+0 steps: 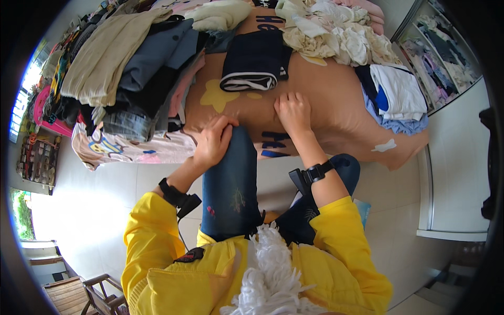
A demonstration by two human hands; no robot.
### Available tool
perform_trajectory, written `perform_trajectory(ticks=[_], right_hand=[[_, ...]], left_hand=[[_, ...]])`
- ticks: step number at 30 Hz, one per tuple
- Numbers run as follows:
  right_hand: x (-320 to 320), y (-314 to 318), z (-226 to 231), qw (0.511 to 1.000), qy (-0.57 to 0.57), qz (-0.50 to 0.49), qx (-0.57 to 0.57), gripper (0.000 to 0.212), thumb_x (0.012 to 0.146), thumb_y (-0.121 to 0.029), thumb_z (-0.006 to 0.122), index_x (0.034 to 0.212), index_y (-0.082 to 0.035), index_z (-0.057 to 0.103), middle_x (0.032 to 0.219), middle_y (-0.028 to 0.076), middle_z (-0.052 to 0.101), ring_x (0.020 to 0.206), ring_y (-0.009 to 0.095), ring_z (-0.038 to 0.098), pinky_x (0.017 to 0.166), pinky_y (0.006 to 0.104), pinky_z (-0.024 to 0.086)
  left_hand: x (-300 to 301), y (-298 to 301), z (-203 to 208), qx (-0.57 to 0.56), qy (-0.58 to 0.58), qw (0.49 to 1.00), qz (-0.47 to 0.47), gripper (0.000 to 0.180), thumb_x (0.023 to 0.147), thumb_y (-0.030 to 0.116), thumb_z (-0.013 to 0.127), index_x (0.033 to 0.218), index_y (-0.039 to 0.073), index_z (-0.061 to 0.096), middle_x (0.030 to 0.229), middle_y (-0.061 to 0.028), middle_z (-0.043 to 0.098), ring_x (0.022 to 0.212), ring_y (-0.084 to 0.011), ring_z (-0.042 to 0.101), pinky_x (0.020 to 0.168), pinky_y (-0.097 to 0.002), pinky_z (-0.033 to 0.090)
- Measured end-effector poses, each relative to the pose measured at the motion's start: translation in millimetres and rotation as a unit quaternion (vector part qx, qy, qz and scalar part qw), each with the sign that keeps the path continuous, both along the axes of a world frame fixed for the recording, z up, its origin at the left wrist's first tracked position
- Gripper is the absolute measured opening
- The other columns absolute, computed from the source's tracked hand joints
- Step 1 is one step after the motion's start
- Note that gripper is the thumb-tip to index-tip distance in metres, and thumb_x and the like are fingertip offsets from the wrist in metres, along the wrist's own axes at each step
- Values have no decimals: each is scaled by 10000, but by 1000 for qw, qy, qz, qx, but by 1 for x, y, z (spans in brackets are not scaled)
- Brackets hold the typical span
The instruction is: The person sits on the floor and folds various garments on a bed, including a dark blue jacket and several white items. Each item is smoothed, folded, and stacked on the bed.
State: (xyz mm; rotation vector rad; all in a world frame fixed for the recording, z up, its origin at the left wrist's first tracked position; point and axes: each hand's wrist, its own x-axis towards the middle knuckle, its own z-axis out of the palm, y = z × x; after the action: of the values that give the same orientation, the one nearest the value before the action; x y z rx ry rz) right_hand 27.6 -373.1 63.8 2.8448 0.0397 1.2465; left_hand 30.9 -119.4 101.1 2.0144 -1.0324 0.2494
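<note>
My left hand (pixel 212 140) is at the bed's near edge beside my raised knee. Its fingers are curled inward, and whatever they may hold is hidden. Farther right, my right hand (pixel 293 111) rests with closed fingers on the brown-orange sheet (pixel 331 105), and no item shows in it. Just beyond the two hands lies a folded dark navy garment (pixel 252 58) with white trim at its near end. The sheet has yellow star shapes and dark lettering, and it wrinkles slightly beside my left hand.
Stacked trousers (pixel 113 58) and other clothes cover the bed's left side. A cream-white heap of cloth (pixel 341 37) lies at the far right, above a folded white garment (pixel 396 92) on a blue striped one. A sliding-door wardrobe (pixel 457 163) stands right; a wooden chair (pixel 105 294) is lower left.
</note>
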Motion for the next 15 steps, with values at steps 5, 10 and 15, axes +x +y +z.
perform_trajectory(ticks=[5,10,15], right_hand=[[19,-28,2,979,-2,16,201,168,787,-131,644,660,-27,606,659,138,605,674,328,596,631,427,485],[38,-45,-4,905,28,-9,425,233,877,-191,613,770,13,649,644,181,614,650,379,615,628,426,488],[79,-60,8,680,54,123,721,349,934,-199,615,1219,-24,515,1025,137,616,846,190,616,712,330,495]], left_hand=[[18,-14,23,27,-51,998,26,416,805,5,642,1199,7,510,1262,-209,505,1137,-377,510,957,-406,422],[50,-42,48,21,-115,992,57,628,778,88,708,1342,69,433,1412,-173,382,1338,-403,338,1082,-524,296],[61,-88,42,90,-140,982,94,774,741,240,779,1413,152,405,1487,-95,344,1418,-357,236,1122,-604,132]])
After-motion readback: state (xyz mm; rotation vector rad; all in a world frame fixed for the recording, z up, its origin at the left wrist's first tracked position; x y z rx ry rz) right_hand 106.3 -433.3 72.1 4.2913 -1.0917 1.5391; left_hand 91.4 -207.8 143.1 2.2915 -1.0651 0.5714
